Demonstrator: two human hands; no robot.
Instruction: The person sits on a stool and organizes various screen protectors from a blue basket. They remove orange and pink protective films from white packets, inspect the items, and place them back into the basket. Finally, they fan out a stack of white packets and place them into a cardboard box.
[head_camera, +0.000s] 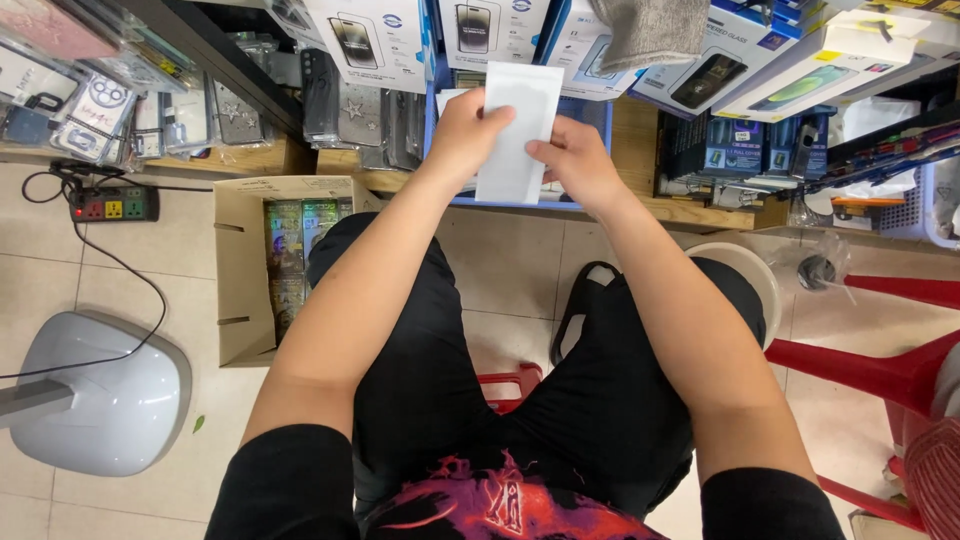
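The person sits on a red stool (510, 385), both arms stretched toward twelve o'clock. The left hand (462, 130) has its grip clenched on the left edge of a flat white sleeve (517, 125), fingers curled over its upper corner. The right hand (577, 160) pinches the same sleeve at its right edge, thumb on the front face. The sleeve is held upright, just above a blue basket (436, 120) that stands on the wooden shelf (640, 160); its lower end hangs in front of the basket's inside.

Behind it, at twelve o'clock, white phone-accessory boxes (375, 40) lean in a row, and a grey cloth (650, 30) hangs over them. At ten o'clock, clear phone cases (90, 110) sit in packets, with a power strip (113, 205) on the floor below them. At nine o'clock from the knees stands an open cardboard box (245, 270) filled with shiny packets, and a grey fan base (105, 395) lies further out at eight o'clock. More red stools (880, 370) stand at three o'clock.
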